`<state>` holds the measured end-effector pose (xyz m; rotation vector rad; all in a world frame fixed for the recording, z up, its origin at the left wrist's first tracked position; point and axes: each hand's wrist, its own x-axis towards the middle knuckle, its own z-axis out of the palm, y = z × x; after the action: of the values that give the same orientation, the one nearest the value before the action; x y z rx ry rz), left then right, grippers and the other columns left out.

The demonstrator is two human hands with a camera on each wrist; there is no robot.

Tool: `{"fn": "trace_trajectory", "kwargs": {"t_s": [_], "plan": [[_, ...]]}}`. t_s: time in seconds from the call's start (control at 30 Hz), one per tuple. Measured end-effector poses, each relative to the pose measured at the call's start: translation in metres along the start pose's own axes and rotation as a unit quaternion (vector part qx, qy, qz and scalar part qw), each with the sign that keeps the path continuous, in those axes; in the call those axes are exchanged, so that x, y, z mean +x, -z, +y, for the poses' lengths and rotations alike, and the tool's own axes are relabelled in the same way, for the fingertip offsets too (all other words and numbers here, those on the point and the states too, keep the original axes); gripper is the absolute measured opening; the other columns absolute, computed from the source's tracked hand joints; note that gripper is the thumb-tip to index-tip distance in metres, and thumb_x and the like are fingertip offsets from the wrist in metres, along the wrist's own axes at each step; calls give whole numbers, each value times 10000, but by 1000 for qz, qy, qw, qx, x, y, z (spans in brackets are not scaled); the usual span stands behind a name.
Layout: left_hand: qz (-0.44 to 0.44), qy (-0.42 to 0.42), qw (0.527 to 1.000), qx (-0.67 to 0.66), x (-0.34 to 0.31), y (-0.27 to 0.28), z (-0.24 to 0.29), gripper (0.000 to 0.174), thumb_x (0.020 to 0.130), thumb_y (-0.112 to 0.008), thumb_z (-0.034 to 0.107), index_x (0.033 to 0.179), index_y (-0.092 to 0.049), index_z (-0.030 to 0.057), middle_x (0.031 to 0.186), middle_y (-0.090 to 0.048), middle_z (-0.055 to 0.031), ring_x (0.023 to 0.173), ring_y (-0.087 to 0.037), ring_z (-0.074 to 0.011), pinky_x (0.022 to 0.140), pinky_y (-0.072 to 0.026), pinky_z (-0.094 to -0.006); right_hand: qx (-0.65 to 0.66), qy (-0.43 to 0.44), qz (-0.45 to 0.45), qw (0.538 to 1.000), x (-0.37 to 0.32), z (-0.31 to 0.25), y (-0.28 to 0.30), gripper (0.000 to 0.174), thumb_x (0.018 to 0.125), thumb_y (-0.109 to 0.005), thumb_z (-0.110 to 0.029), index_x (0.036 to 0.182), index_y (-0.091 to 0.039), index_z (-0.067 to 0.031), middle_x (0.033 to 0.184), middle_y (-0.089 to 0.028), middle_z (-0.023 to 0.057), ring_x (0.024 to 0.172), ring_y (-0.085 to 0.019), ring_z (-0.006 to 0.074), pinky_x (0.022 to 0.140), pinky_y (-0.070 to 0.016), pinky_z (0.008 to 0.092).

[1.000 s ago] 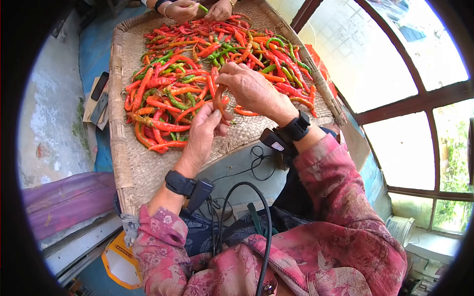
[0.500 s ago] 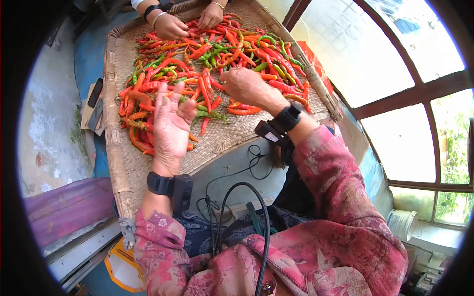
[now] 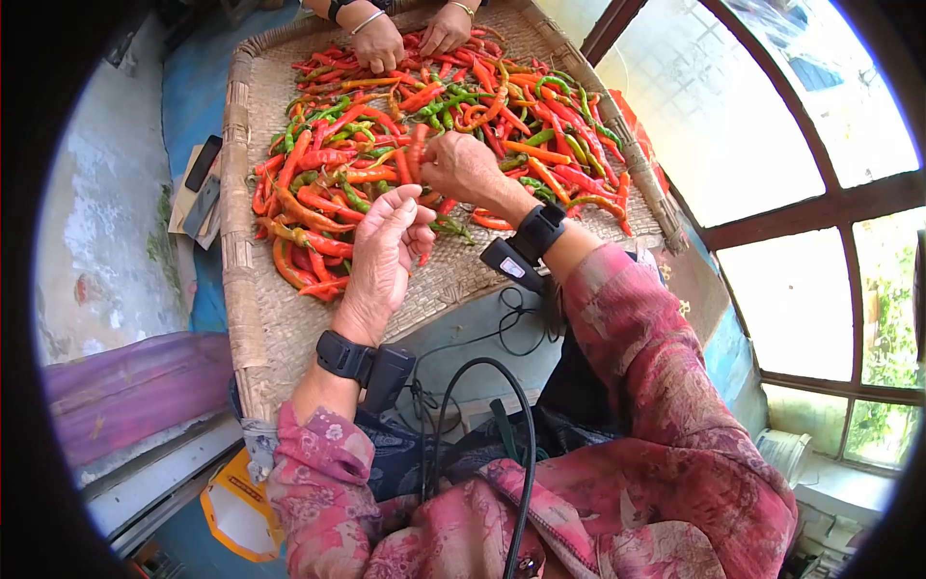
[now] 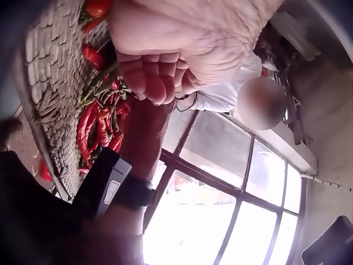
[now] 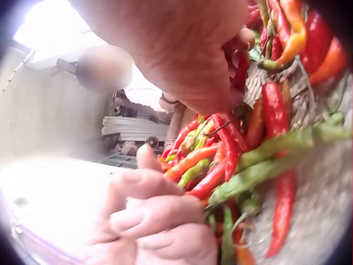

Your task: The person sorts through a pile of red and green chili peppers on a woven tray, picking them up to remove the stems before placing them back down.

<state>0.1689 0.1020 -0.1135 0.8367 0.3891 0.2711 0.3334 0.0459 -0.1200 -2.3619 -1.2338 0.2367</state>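
My right hand point(image 3: 473, 172) reaches over a heap of red, orange and green chili peppers point(image 3: 333, 200), pinching a red chili pepper point(image 3: 417, 152) at its fingertips. In the right wrist view that pepper point(image 5: 240, 69) is partly hidden by the fingers. Just left of it and nearer to me is my left hand point(image 3: 381, 256), palm turned up and inward with loosely bent fingers. Nothing lies in those fingers point(image 4: 157, 88) in the left wrist view. The peppers are spread on a woven tray point(image 3: 234, 193).
Across the tray, another person's hands point(image 3: 378, 43) are among the peppers at the far edge. Two phone-like dark objects point(image 3: 203, 162) lie on a board beyond the left rim. A window point(image 3: 714, 106) stands on the right; a black cable point(image 3: 526, 415) loops up before my lap.
Both hands were together on a brownish-red pepper; the left let go, swung left with spread fingers, then came back beside the right. The other person's hands put down a green pepper.
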Motion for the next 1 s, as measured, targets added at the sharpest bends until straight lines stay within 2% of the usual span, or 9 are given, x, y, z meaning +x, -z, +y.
{"fn": "trace_trajectory", "kwargs": {"t_s": [0.07, 0.2, 0.37, 0.6, 0.7, 0.77, 0.87, 0.93, 1.0], "plan": [[16, 5, 1000, 22, -1, -2, -3, 255, 887, -529, 162, 1118, -491, 61, 841, -598, -29, 658, -553, -77, 610, -469, -213, 117, 66, 23, 991, -4, -9, 5, 236, 720, -592, -212, 796, -621, 9, 745, -616, 181, 711, -620, 308, 636, -479, 391], [50, -11, 994, 92, -2, -8, -7, 339, 899, -505, 226, 1187, -449, 55, 871, -580, -19, 649, -547, -61, 595, -456, -199, 131, 176, 27, 975, -16, -20, 15, 158, 773, -564, -123, 864, -597, 2, 744, -580, 163, 712, -596, 306, 639, -467, 382], [62, -14, 992, 110, -3, -13, -4, 428, 907, -489, 288, 1255, -386, 61, 859, -576, -17, 626, -535, -54, 584, -448, -200, 123, 182, -10, 975, -32, -17, 24, 133, 794, -557, -120, 858, -585, -8, 764, -578, 143, 744, -583, 310, 658, -462, 388], [53, -57, 992, 96, 1, -6, -5, 316, 910, -497, 339, 1053, -545, 62, 701, -556, 2, 529, -467, -44, 494, -400, -182, 97, 269, -4, 958, -54, -14, 38, 185, 784, -588, -112, 958, -610, -56, 807, -572, 138, 805, -575, 292, 714, -464, 391], [89, -116, 986, 75, 4, -4, 2, 279, 910, -508, 306, 1031, -566, 62, 705, -568, -1, 548, -481, -48, 502, -410, -180, 129, 154, -9, 979, -57, -3, 66, 204, 785, -581, -111, 976, -603, -42, 789, -590, 149, 769, -596, 283, 697, -474, 381], [70, -175, 982, -34, 1, -10, 23, 266, 907, -515, 290, 1005, -576, 51, 779, -593, -15, 615, -523, -58, 559, -438, -189, 56, 170, 63, 982, -52, 23, 67, 210, 797, -539, -132, 970, -599, -30, 734, -593, 162, 696, -604, 300, 639, -480, 390], [68, -175, 976, -109, 3, 13, 30, 275, 902, -521, 284, 1011, -568, 35, 844, -611, -19, 726, -563, -89, 637, -466, -233, -33, 125, 6, 992, -61, 41, 71, 205, 813, -525, -184, 919, -608, -30, 743, -595, 167, 702, -598, 315, 631, -476, 399], [74, -148, 978, -130, 2, 13, 26, 282, 902, -521, 286, 1024, -565, 35, 854, -616, -18, 734, -564, -94, 643, -466, -237, -160, 87, -191, 965, -68, 35, 72, 230, 829, -520, -241, 851, -605, -29, 750, -601, 168, 704, -593, 325, 626, -468, 413], [58, -111, 979, -160, 1, 16, 21, 284, 905, -518, 286, 1056, -555, 48, 896, -623, -15, 760, -567, -105, 656, -466, -254, -146, 131, -134, 971, -80, 40, 59, 239, 812, -568, -261, 807, -589, -22, 743, -592, 143, 707, -592, 315, 603, -459, 425]]}}
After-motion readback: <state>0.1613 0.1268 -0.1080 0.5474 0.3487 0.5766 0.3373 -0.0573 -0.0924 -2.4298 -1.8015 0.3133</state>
